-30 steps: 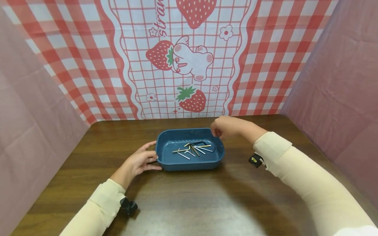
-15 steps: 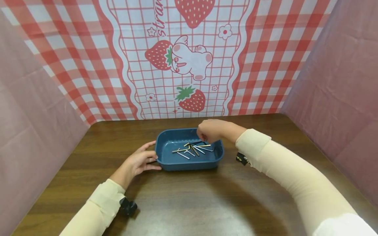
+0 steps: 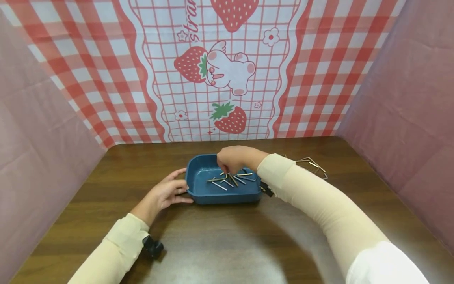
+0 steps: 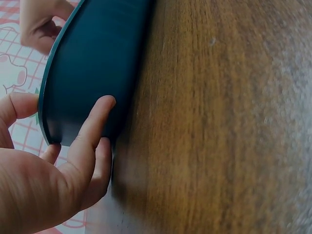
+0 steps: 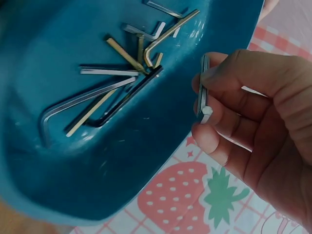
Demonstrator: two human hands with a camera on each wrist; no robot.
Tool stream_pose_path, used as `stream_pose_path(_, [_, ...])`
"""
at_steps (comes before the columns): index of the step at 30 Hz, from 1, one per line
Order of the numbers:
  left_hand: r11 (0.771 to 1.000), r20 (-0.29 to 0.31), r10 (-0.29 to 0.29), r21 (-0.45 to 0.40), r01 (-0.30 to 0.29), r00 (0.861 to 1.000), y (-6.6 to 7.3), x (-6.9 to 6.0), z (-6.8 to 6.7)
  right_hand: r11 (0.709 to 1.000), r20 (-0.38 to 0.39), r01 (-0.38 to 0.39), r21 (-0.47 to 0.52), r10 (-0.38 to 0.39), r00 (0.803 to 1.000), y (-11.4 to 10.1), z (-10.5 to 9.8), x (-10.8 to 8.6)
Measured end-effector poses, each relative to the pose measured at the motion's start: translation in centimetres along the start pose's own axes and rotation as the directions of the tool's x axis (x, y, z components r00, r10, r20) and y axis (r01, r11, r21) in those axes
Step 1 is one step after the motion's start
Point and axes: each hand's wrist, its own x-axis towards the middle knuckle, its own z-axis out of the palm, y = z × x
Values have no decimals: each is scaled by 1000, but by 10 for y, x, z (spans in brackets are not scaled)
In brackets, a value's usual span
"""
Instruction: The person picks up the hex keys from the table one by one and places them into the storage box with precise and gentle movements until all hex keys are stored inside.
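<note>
A blue rectangular bin (image 3: 227, 198) stands on the table with several gold, silver and black hex keys (image 5: 92, 101) loosely crossed on its floor. My left hand (image 3: 166, 195) holds the bin's left end; in the left wrist view, one digit lies along the outer wall while other fingers touch the end and rim. Over the bin's far side hangs my right hand (image 3: 232, 158). The right wrist view shows it pinching a short silver hex key (image 5: 204, 90) between thumb and fingertips, above the bin's edge. In the head view that key is hidden by the hand.
More hex keys (image 3: 312, 162) lie on the wooden table (image 3: 213, 244) to the right, partly behind my right sleeve (image 3: 319, 201). A strawberry-print checked cloth (image 3: 227, 71) hangs at the back. Pink cloths (image 3: 400, 98) flank the sides.
My right hand has moved left from the bin's right end to above its middle. The hex keys on the table at right have come into sight beyond the sleeve. My left hand keeps its hold.
</note>
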Motion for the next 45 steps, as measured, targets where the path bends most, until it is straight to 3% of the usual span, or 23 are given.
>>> stream_pose_path(10, [1000, -8, -26, -3, 26, 1000, 0, 2, 4, 999, 18, -35, -7, 35, 999, -8, 2, 24])
stream_pose_path(17, [1000, 5, -24, 2, 24, 1000, 0, 4, 6, 998, 10, -29, 60, 28, 1000, -1, 3, 30])
stream_pose_path(29, [1000, 3, -12, 4, 12, 1000, 1, 5, 3, 996, -1, -57, 70, 57, 998, 11, 1, 26])
stream_pose_path(37, [1000, 7, 2, 8, -2, 1000, 0, 4, 1, 983, 25, -35, 179, 30, 999, 14, -9, 17])
stream_pose_path(41, [1000, 0, 4, 10, -4, 1000, 0, 2, 0, 969, -30, 5, 246, 3, 1000, 17, -11, 10])
stream_pose_path(45, [1000, 0, 4, 7, -4, 1000, 0, 1, 0, 942, -127, 22, 336, 22, 992, 23, -11, -2])
